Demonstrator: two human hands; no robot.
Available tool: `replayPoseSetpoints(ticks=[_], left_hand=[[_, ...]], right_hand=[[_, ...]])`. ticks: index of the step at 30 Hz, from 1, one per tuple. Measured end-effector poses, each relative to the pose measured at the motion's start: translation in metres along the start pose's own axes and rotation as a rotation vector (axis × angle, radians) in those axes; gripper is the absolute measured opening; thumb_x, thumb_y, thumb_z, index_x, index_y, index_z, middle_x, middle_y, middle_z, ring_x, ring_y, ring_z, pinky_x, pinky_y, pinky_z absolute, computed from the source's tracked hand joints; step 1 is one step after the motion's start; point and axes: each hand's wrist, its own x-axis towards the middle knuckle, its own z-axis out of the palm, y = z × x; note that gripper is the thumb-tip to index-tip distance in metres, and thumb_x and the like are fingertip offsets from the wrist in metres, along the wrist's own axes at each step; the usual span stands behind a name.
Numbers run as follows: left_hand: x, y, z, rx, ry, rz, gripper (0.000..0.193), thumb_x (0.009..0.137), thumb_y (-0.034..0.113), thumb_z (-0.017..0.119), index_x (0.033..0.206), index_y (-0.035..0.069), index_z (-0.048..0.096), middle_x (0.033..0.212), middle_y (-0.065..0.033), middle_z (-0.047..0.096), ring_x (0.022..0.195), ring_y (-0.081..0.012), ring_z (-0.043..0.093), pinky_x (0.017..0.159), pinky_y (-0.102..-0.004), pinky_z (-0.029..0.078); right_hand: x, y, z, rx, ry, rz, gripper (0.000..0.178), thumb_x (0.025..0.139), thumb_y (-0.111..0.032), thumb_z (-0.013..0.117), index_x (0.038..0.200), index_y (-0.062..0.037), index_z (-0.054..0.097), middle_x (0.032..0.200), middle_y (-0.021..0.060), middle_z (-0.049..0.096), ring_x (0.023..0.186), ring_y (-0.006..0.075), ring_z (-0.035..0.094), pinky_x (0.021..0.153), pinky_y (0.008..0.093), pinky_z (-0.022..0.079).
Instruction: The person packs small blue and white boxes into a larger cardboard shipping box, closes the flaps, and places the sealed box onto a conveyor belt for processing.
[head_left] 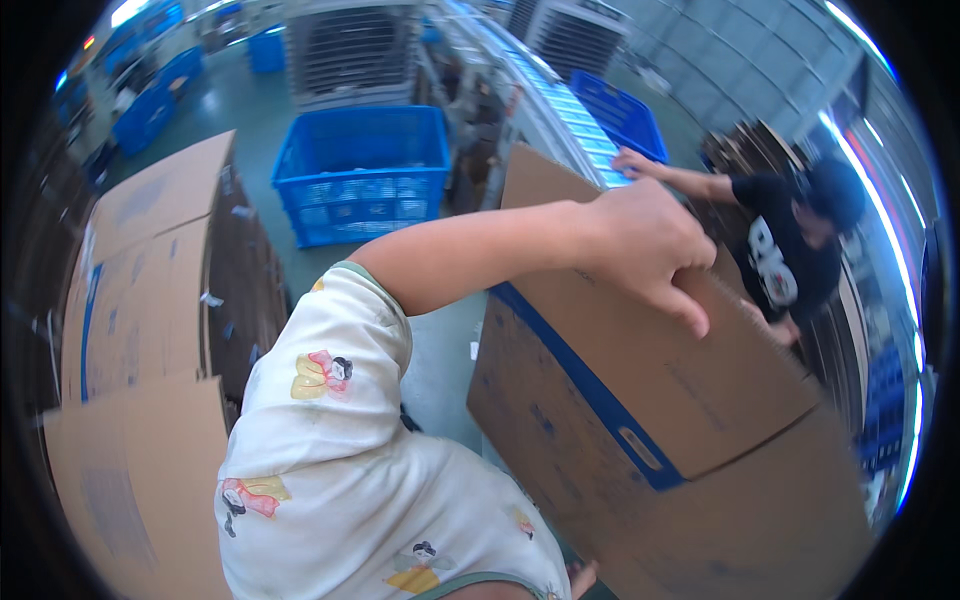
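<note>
- The left hand (645, 245) is resting on the cardboard box's (640, 400) upper flap edge, its grip lying loose, fingers draping over it.
- The right hand is staying out of sight.

head view looks down, close over cardboard box (640, 400).

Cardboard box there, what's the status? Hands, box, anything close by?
One hand grips the cardboard box, fingers curled over its top flap; which hand, unclear. Other hand unseen. Box tilted. Second person just behind it; blue crate beyond.
</note>
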Motion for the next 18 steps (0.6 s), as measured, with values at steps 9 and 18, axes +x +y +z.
replayPoseSetpoints(ticks=[9,18], left_hand=[[-0.032,0.010,0.095,0.090,-0.369,0.305,0.049,0.064,0.057,0.061,0.060,0.010,0.049,0.059,-0.0042,0.047,0.052,-0.0233,0.049,0.045,-0.0332,0.037],[-0.071,0.002,0.067,-0.195,-0.711,-0.127,0.054,0.083,0.054,0.040,0.083,0.002,0.056,0.069,-0.0154,0.053,0.068,-0.0345,0.053,0.061,-0.0381,0.040]], right_hand=[[-0.213,-0.276,0.127,-0.446,0.372,-1.116,0.014,0.073,-0.005,0.056,0.086,-0.0021,0.061,0.081,0.0125,0.061,0.075,0.0240,0.057,0.070,0.0318,0.044],[-0.217,-0.281,0.178,-0.949,0.420,-1.299,0.053,0.071,-0.028,0.060,0.117,-0.0060,0.047,0.122,0.0112,0.044,0.115,0.0286,0.038,0.100,0.0426,0.022]])
